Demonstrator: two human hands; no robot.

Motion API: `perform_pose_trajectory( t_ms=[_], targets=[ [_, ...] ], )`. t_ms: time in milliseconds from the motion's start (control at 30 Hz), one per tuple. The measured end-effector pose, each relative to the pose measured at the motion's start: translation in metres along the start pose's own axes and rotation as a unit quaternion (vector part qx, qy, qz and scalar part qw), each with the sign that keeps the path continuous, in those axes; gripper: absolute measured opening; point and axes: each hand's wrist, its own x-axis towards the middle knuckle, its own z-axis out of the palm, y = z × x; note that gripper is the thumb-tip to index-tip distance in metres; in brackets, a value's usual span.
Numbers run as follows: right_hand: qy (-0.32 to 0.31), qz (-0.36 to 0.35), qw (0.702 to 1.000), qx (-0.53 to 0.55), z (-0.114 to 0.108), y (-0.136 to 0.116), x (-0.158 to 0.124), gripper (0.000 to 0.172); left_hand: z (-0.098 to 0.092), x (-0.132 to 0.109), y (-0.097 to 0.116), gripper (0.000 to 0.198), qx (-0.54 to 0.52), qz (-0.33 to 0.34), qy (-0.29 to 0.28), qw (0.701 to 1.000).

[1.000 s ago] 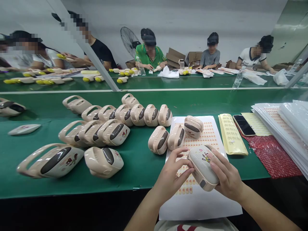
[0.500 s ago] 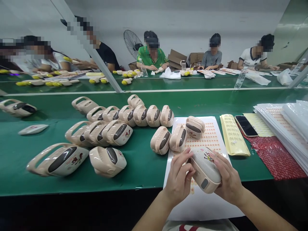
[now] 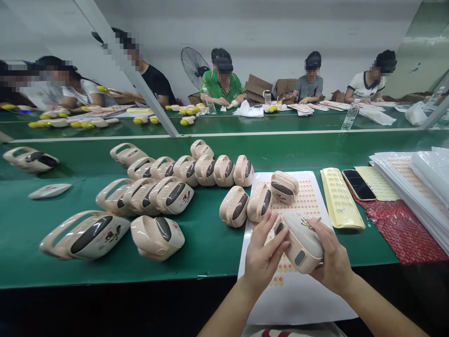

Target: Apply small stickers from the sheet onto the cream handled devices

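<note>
Handled units (image 3: 173, 196) stand at left on the table (image 3: 210, 255); the half-curled left hand (image 3: 262, 257) and curled right hand (image 3: 333, 252) hold a mesh-faced unit (image 3: 302, 236) between them above a printed sheet (image 3: 305, 297), with a phone (image 3: 358, 184) lying farther right.

The held device (image 3: 302, 234) is cream, with a pale grey, finely dotted face bearing a yellow, red and dark print, and a dark grey patch. The standing devices (image 3: 228, 206) are glossy cream with dark brown panels, some faces printed in red and pink. The white sheet (image 3: 298, 299) carries rows of small orange motifs. The bench (image 3: 21, 238) is green, the sticker strip (image 3: 342, 199) pale yellow with grey marks, the phone screen (image 3: 358, 184) black, the bubble wrap (image 3: 400, 229) red.
</note>
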Motion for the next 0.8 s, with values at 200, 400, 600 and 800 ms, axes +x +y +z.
perform_pose_trajectory(
  t_ms=[200, 400, 600, 800],
  targets=[
    [0.004, -0.006, 1.000, 0.009, 0.001, 0.000, -0.001, 0.081, 0.002, -0.001, 0.005, 0.042, -0.036, -0.009, 0.059, 0.998],
    [0.004, -0.009, 1.000, 0.016, 0.003, -0.001, 0.001, 0.082, 0.006, 0.000, 0.010, 0.030, -0.077, -0.069, 0.088, 0.991],
    [-0.001, 0.011, 1.000, 0.015, 0.001, -0.003, 0.003, 0.082, 0.003, 0.000, 0.020, 0.017, -0.157, -0.206, 0.042, 0.965],
    [0.013, 0.063, 0.997, 0.031, 0.002, -0.004, 0.002, 0.080, -0.005, 0.005, 0.025, 0.017, -0.193, -0.237, 0.003, 0.952]
  ],
)
